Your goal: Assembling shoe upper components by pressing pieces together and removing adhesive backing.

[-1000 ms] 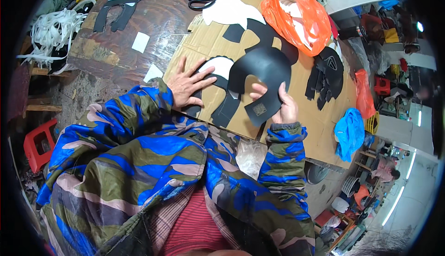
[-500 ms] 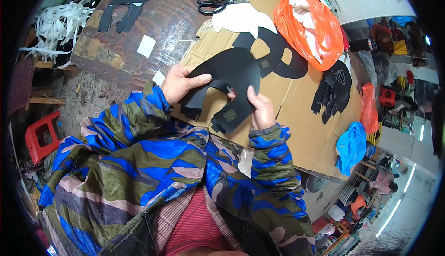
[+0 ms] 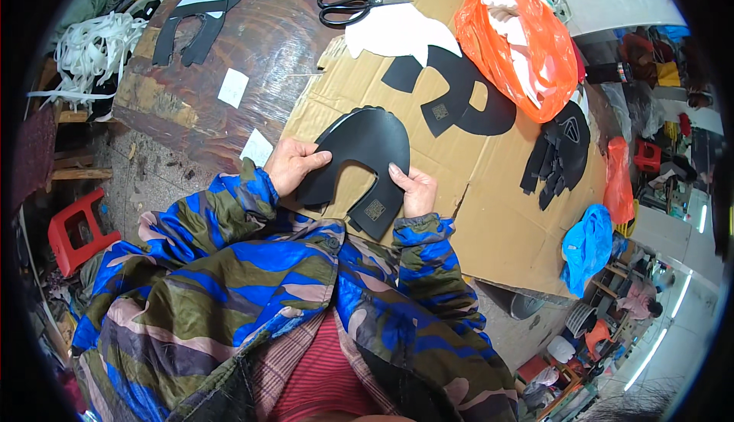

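- The person holds a black horseshoe-shaped shoe-upper piece of thin sheet material just above the flattened brown cardboard sheet that covers the wooden counter.
- The left hand is closed on the piece's left leg, thumb on top and fingers beneath; the right hand pinches the right leg beside a small square label, fingertips resting on the black face. The two hands stand apart, one on each leg.
- The piece looks like a stack of matching layers, with a pale edge showing along the upper left curve.
- Handling this well probably calls for a light, even pinch on both legs, so that the layers stay aligned and the floppy arch does not fold or slip.
- Beyond the piece on the cardboard sheet lie a white cut-out shape and more black cut pieces; black-handled scissors rest past the sheet's far edge.
- To the right of the sheet's far end sits an orange plastic bag, with a fan of small black pieces near it.
- A blue plastic bag lies at the sheet's right edge, and a red plastic stool stands on the floor well to its left.
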Demonstrator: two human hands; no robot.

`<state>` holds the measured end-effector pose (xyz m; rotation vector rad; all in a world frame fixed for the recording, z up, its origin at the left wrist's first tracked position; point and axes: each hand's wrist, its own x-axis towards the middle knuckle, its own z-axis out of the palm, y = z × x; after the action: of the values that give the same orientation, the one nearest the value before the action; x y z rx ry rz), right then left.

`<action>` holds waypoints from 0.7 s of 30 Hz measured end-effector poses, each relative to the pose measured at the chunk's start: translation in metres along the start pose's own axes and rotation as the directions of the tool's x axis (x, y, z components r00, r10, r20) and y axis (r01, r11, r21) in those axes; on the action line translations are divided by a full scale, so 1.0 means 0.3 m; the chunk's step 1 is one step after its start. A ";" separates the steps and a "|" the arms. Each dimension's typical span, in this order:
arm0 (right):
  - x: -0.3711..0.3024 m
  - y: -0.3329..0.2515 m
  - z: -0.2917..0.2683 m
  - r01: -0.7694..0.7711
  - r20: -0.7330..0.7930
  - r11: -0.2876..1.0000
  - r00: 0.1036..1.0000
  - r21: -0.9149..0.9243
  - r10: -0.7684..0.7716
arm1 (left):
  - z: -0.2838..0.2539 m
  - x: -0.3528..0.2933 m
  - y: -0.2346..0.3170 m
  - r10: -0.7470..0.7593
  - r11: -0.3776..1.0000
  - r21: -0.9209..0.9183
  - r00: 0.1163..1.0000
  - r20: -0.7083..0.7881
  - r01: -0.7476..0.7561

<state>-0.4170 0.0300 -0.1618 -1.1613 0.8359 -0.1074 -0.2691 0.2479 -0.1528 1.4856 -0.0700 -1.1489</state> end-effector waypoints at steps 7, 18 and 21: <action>0.009 -0.005 0.005 -0.025 0.010 1.000 1.000 -0.002 0.025 | 0.004 0.002 -0.019 0.043 0.999 0.027 0.999 -0.023 -0.043; 0.007 -0.025 0.019 -0.055 0.015 0.998 0.998 -0.019 0.055 | -0.006 0.010 -0.059 0.147 0.978 0.162 0.985 -0.090 -0.131; 0.010 -0.021 0.022 -0.055 0.000 0.998 0.999 -0.009 0.055 | 0.005 0.007 -0.047 0.151 0.981 0.139 0.984 -0.098 -0.137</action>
<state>-0.4086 0.0310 -0.1570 -1.1461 0.8682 -0.0586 -0.2766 0.2498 -0.1647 1.6297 -0.1793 -0.9601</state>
